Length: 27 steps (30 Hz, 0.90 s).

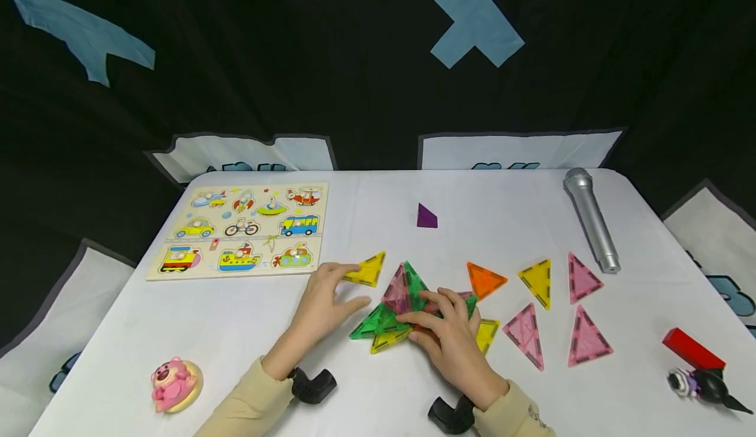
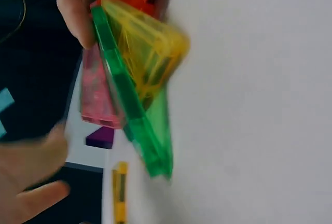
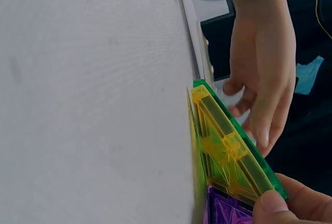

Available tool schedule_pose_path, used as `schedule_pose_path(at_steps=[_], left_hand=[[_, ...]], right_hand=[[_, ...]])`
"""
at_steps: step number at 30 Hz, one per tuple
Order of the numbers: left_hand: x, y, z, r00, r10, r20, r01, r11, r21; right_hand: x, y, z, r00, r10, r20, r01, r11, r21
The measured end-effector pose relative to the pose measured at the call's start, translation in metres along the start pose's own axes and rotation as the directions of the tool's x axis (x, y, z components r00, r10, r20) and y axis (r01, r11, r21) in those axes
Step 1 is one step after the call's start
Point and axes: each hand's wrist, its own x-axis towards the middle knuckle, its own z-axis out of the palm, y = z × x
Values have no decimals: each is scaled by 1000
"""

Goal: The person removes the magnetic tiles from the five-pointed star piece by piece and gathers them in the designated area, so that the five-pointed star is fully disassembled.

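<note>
My right hand point(image 1: 451, 338) pinches the edge of a cluster of see-through magnetic tiles point(image 1: 396, 292), with green, pink and yellow triangles joined. In the right wrist view, the thumb point(image 3: 272, 206) lies on one side of a yellow tile point(image 3: 228, 141) backed by a green one, fingers on the other. A purple tile point(image 3: 228, 208) shows below it. My left hand point(image 1: 321, 306) is left of the cluster, thumb and fingers spread. Its fingertips are beside a loose yellow triangle tile point(image 1: 369, 270); whether they touch it is unclear. The left wrist view shows this hand point(image 2: 31, 167) blurred.
Right of the cluster lie an orange triangle point(image 1: 485, 281), a yellow triangle point(image 1: 537, 283) and several pink triangles point(image 1: 585, 338). A purple piece point(image 1: 426, 217) lies behind. Around them are a vehicle puzzle board point(image 1: 242, 230), a silver microphone point(image 1: 592, 220), a pink bear toy point(image 1: 174, 384) and a red block point(image 1: 693, 348).
</note>
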Motion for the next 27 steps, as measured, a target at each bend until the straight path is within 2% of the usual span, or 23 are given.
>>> schedule_pose_path(at_steps=[1,3,5,6,8,10,13,17,20,27], left_hand=[[-4,0,-1,998,24,50,-26,999,34],[-12,1,-1,985,72,159,-85,993,77],[-16,1,0,965,109,239,-129,989,70],[-17,1,1,959,121,256,-140,988,60],[-19,0,2,956,135,259,-146,989,23],[-21,-3,2,959,130,251,-122,991,-48],[-24,-6,-2,959,128,251,-80,978,-192],[-28,-16,-3,958,128,255,-7,903,-429],[-29,-26,0,958,135,253,16,856,-517],[-29,-32,-1,955,121,272,61,814,-577]], right_hand=[[0,0,0,1000,-1,1,1,1000,-3],[1,0,-1,1000,-2,-1,2,1000,-6],[1,0,-1,1000,-5,-4,5,1000,-7],[1,0,-1,1000,-5,-7,5,1000,-5],[1,0,-1,1000,-4,-13,4,1000,0],[1,1,-1,1000,1,-21,-1,1000,4],[0,1,0,1000,5,-28,-5,1000,15],[-1,1,1,1000,0,-18,1,999,36],[-1,-1,1,1000,0,-12,1,999,43],[-1,-3,2,1000,21,-22,-20,999,43]])
